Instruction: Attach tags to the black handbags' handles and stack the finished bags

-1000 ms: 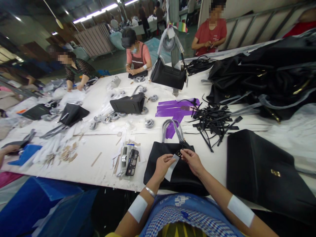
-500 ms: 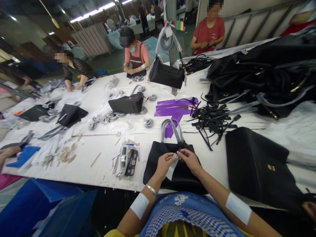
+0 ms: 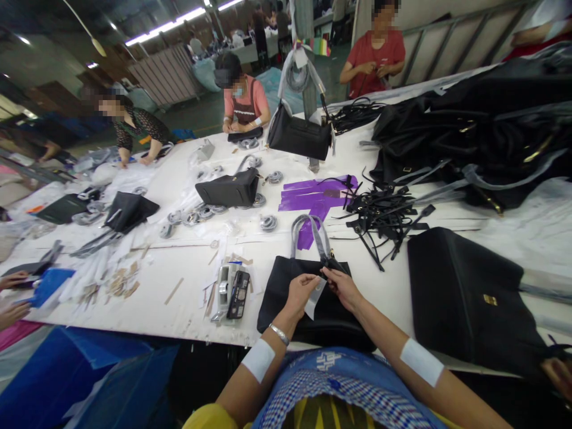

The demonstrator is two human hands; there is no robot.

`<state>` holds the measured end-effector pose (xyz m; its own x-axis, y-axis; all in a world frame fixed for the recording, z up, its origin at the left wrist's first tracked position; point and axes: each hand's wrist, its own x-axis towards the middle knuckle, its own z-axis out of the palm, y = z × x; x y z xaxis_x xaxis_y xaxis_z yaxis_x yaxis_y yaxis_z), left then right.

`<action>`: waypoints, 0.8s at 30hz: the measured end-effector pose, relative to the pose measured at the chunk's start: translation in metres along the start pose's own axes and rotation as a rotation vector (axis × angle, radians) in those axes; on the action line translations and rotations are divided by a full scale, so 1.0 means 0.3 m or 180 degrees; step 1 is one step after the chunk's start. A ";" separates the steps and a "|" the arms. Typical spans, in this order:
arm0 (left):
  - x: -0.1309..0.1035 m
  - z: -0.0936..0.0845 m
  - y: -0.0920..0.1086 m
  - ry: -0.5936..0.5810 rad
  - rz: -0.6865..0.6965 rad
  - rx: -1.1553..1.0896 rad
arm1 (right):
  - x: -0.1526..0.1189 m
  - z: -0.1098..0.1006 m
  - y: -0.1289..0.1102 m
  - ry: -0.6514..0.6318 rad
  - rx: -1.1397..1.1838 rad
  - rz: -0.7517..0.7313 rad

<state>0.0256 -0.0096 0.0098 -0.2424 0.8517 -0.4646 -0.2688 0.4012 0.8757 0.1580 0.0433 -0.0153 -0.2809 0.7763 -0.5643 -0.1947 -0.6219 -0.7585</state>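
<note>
A black handbag point(image 3: 277, 292) lies on the table right in front of me, its wrapped grey handles point(image 3: 308, 223) pointing away. Over it, my left hand point(image 3: 302, 293) pinches a small whitish translucent sheet point(image 3: 314, 301) that hangs down from the fingers. Close by on the right, my right hand point(image 3: 340, 285) is closed in a pinch near the base of the handles. What sits between its fingertips is too small to make out; a dark strap end appears there.
Left of the bag stand a tape dispenser point(image 3: 224, 289) and a black box point(image 3: 238, 295). Purple strips point(image 3: 308, 199) and a heap of black straps point(image 3: 384, 211) lie beyond. Another black bag point(image 3: 465, 298) is at right; a bag hangs from a post point(image 3: 299, 131). Co-workers sit across the table.
The whitish sheet has turned and moved slightly right in my left hand. My hands stay close together over the bag. At far left, a co-worker's hands have come further into view.
</note>
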 end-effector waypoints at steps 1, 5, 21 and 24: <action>0.010 0.005 -0.003 0.0020 0.0002 -0.0026 | -0.004 0.000 0.000 -0.0005 -0.0031 -0.0021; 0.055 0.022 -0.009 0.0015 0.0109 0.0054 | -0.010 -0.005 0.003 0.0039 -0.0023 -0.0089; 0.176 0.038 0.023 -0.0209 0.0311 0.1275 | 0.037 -0.015 0.021 0.0485 0.0644 0.0130; 0.192 0.050 0.001 -0.0145 0.0303 0.1310 | 0.046 -0.022 0.037 0.0556 0.0630 0.0053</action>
<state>0.0257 0.0446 -0.0147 -0.2043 0.9017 -0.3811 0.1496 0.4134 0.8982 0.1583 0.0477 -0.0337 -0.1226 0.7611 -0.6369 -0.3761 -0.6295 -0.6799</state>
